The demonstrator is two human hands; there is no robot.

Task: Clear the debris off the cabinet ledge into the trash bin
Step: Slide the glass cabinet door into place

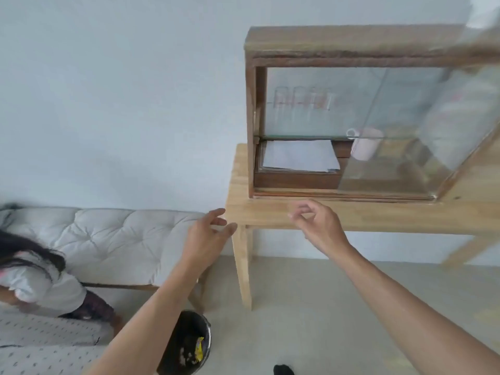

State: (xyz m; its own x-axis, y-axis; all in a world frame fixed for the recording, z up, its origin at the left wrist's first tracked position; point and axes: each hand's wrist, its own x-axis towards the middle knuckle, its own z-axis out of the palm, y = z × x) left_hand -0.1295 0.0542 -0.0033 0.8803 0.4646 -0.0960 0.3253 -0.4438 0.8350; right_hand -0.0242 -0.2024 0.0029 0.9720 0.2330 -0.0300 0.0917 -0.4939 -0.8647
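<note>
Pale blue-white wall backs a light wooden table (270,215) with square legs, and on it stands one dark wood cabinet (351,44) with sliding glass fronts, a stack of white paper (300,155) and one pale mug (365,147) inside. Its ledge (338,195) is a narrow strip along the cabinet's bottom front; blur hides any debris on it. Just below the ledge, the right hand (319,226) hovers over the table's front edge, thumb and forefinger curled close as if pinching, what they hold too small to tell. Left of the table's corner, the left hand (205,236) hangs with fingers loosely spread, empty. One round dark trash bin (189,345) sits on bare floor, well below the table, yellow scrap inside. One cushioned bench (108,231) stands left.
</note>
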